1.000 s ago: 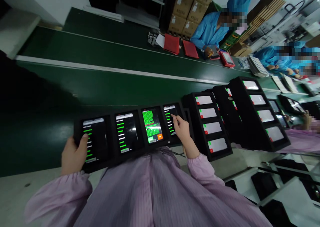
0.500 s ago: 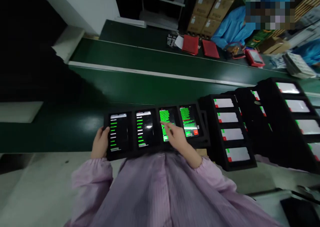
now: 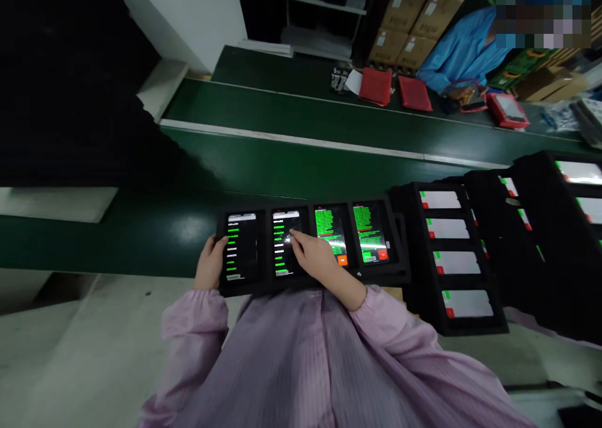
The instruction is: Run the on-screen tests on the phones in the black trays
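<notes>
A black foam tray (image 3: 265, 246) with several lit phones in a row lies before me at the table's near edge. My left hand (image 3: 210, 263) grips its left end, thumb on top. My right hand (image 3: 314, 255) reaches over the tray, index finger stretched onto the screen of the second phone from the left (image 3: 281, 255) and the other fingers curled. The leftmost phone (image 3: 242, 246) also shows green and white lines on black. Dense green text fills the third phone (image 3: 328, 222), partly behind my right hand, and the rightmost phone (image 3: 370, 230).
To the right stand black trays (image 3: 437, 277) of phones with white screens. The green table (image 3: 282, 164) has a pale strip (image 3: 305, 140) along it. Red pouches (image 3: 375, 86) lie across it, near a person in a blue sleeve (image 3: 463, 48). Cartons (image 3: 404, 20) are stacked behind.
My right hand has moved left from the third phone to the second. An orange-red button now shows on the third phone. My left hand keeps its grip; the whole view has shifted.
</notes>
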A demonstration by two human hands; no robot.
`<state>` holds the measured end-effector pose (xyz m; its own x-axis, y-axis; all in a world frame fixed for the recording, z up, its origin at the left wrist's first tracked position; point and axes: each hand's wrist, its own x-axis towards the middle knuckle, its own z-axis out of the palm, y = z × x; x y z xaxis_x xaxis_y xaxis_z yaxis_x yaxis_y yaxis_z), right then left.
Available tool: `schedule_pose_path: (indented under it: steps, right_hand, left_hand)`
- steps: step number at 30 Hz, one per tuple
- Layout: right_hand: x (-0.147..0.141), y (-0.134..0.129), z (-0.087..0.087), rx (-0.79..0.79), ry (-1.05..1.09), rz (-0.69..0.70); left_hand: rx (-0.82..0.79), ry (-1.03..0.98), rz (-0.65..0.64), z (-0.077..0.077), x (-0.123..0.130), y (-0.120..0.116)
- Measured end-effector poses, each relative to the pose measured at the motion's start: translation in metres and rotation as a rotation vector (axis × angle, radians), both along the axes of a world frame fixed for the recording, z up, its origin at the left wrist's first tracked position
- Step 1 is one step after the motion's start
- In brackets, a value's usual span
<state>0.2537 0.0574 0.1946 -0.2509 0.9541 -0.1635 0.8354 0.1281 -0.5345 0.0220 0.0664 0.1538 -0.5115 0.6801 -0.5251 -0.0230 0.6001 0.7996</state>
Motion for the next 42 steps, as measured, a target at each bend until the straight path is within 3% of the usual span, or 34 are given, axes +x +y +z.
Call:
schedule_pose_path:
  steps: [6,10,14,23,31,35,38,42]
  right_hand:
    - [0.012,-0.028,0.008,0.02,0.149,0.126]
    - [0.027,-0.06,0.007,0.008,0.263,0.195]
    - [0.037,-0.077,0.003,-0.005,0.294,0.173]
    - [0.037,-0.078,0.003,-0.061,0.208,0.179]
    - [0.0,-0.057,0.006,-0.132,0.026,0.334]
    - [-0.003,-0.053,0.008,-0.117,0.0,0.31]
    - [0.018,-0.062,0.01,-0.056,0.086,0.224]
    - [0.052,-0.079,0.009,0.006,0.107,0.027]
  left_hand:
    - [-0.017,0.056,-0.084,-0.01,-0.007,0.001]
    - [-0.045,0.034,-0.053,-0.007,-0.006,0.003]
    - [-0.04,0.002,-0.021,-0.003,-0.003,0.002]
    - [-0.027,-0.092,0.068,-0.006,-0.015,-0.022]
    - [0.051,-0.181,-0.127,-0.008,-0.039,-0.049]
    - [0.066,-0.101,-0.203,-0.012,-0.037,-0.051]
    - [0.044,-0.084,-0.218,-0.015,-0.035,-0.052]
    - [-0.022,-0.112,-0.144,-0.011,-0.032,-0.05]
